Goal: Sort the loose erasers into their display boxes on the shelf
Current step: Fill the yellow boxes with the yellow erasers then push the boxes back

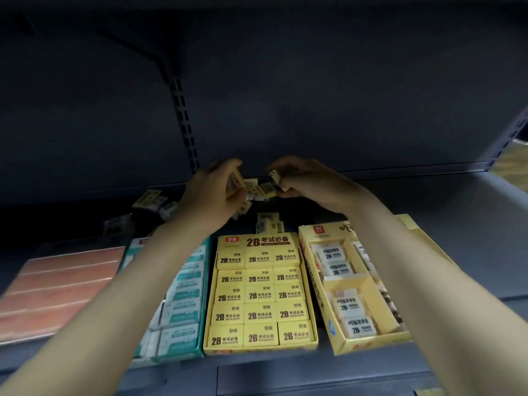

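Both hands reach to the back of the shelf, over a pile of loose erasers [258, 191]. My left hand [213, 192] grips a yellow-wrapped eraser [235, 178]. My right hand [300, 178] pinches a small eraser [273, 175] at its fingertips. More loose erasers [151, 200] lie at the back left, and two others [268, 222] sit just behind the middle box. In front stand three display boxes: a teal box [183, 298] partly under my left forearm, a full yellow 2B box [260, 292], and a pale yellow box [354, 287] with white erasers.
A flat pinkish-orange pack [54, 287] lies at the left of the shelf [457, 201]. The dark back panel carries a slotted upright [185, 124]. Bare grey shelf surface stretches to the right of the pale yellow box.
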`<state>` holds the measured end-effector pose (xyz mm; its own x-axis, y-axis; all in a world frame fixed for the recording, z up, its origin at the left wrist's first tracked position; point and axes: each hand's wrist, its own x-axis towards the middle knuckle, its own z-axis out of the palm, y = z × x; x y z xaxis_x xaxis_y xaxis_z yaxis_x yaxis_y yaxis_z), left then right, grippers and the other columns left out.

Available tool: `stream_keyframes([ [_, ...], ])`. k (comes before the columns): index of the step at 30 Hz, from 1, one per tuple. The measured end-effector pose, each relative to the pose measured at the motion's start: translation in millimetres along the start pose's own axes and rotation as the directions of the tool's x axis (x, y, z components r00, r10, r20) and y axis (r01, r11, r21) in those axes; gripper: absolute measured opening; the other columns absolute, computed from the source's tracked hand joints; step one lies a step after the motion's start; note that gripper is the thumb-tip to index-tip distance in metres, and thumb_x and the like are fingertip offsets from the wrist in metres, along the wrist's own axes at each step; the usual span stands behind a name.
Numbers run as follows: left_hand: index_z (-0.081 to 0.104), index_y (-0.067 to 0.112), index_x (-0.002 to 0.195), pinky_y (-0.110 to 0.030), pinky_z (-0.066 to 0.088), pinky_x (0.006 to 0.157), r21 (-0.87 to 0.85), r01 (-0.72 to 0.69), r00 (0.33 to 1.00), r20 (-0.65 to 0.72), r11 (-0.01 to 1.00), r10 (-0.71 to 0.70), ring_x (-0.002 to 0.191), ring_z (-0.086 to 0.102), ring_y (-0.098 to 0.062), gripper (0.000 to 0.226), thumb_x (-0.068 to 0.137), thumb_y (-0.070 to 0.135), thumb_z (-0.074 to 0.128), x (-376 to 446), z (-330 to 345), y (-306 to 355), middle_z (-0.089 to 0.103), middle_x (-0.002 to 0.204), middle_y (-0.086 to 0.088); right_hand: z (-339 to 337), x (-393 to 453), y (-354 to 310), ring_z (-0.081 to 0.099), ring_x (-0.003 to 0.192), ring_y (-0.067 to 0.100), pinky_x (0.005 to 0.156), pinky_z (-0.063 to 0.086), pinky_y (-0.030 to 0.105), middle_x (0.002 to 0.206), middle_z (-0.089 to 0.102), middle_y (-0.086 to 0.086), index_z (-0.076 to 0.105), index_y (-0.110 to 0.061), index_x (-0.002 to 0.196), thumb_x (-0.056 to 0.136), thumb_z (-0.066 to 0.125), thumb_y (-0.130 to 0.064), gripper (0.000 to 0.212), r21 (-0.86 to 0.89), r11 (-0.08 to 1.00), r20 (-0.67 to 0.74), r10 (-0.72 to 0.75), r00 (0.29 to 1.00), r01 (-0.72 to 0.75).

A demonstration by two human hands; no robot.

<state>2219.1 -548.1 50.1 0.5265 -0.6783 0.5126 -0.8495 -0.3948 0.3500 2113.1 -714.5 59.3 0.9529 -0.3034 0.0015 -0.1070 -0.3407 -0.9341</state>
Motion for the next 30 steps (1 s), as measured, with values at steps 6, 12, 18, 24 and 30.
stream_keyframes([
  [6, 0.053, 0.025, 0.129, -0.002, 0.038, 0.063, -0.318, 0.238, 0.963, -0.048, 0.918, -0.266, 0.075, 0.054, 0.001, 0.053, 0.080, 0.012, 0.070, -67.6, -17.7, 29.8, 0.058, 0.096, 0.006, 9.8, -58.9, -13.4, 0.064, 0.106, 0.017, 0.091, 0.051, 0.027, 0.121, 0.060, 0.008, 0.051, -0.018, 0.127, 0.084, 0.066, -0.004, 0.048, 0.142, 0.989, 0.175, 0.005, 0.985, -0.030],
  [12, 0.057, 0.017, 0.126, -0.003, 0.043, 0.066, -0.288, 0.182, 0.968, -0.114, 0.940, -0.222, 0.071, 0.056, 0.001, 0.052, 0.078, 0.003, 0.070, -100.4, -23.5, 37.9, 0.051, 0.101, 0.004, 25.8, -93.0, -13.5, 0.066, 0.101, 0.015, 0.090, 0.053, 0.027, 0.111, 0.067, 0.006, 0.049, -0.022, 0.127, 0.094, 0.051, -0.003, 0.039, 0.120, 0.992, 0.138, 0.020, 0.990, -0.037],
  [18, 0.065, 0.016, 0.116, -0.006, 0.038, 0.063, -0.217, 0.154, 0.980, -0.093, 0.964, -0.178, 0.062, 0.050, 0.000, 0.043, 0.075, 0.006, 0.074, -115.3, -31.6, 44.9, 0.053, 0.093, 0.003, 38.2, -112.0, -10.2, 0.059, 0.106, 0.011, 0.092, 0.048, 0.032, 0.116, 0.062, -0.004, 0.051, -0.034, 0.114, 0.093, 0.055, -0.019, 0.026, -0.300, 0.954, -0.042, -0.020, 0.999, 0.007],
  [24, 0.068, 0.012, 0.110, -0.041, 0.050, 0.075, -0.073, 0.178, 0.984, -0.008, 0.981, -0.179, 0.085, 0.057, -0.025, 0.034, 0.077, 0.017, 0.074, -125.6, -32.7, 40.1, 0.058, 0.103, -0.008, 51.4, -116.6, -11.4, 0.054, 0.088, 0.007, 0.073, 0.045, 0.020, 0.106, 0.055, -0.011, 0.056, -0.029, 0.110, 0.092, 0.055, -0.013, 0.024, -0.597, 0.798, -0.077, -0.157, 0.985, 0.080],
  [30, 0.059, 0.018, 0.124, -0.039, 0.049, 0.080, -0.048, 0.164, 0.961, 0.232, 0.985, -0.149, 0.090, 0.060, -0.025, 0.039, 0.095, 0.037, 0.041, -129.5, -38.1, 35.3, 0.067, 0.100, -0.007, 61.5, -117.3, -8.2, 0.049, 0.097, 0.007, 0.083, 0.042, 0.025, 0.101, 0.048, -0.014, 0.060, -0.029, 0.112, 0.090, 0.058, -0.017, 0.025, -0.621, 0.780, -0.109, -0.184, 0.977, 0.078],
])
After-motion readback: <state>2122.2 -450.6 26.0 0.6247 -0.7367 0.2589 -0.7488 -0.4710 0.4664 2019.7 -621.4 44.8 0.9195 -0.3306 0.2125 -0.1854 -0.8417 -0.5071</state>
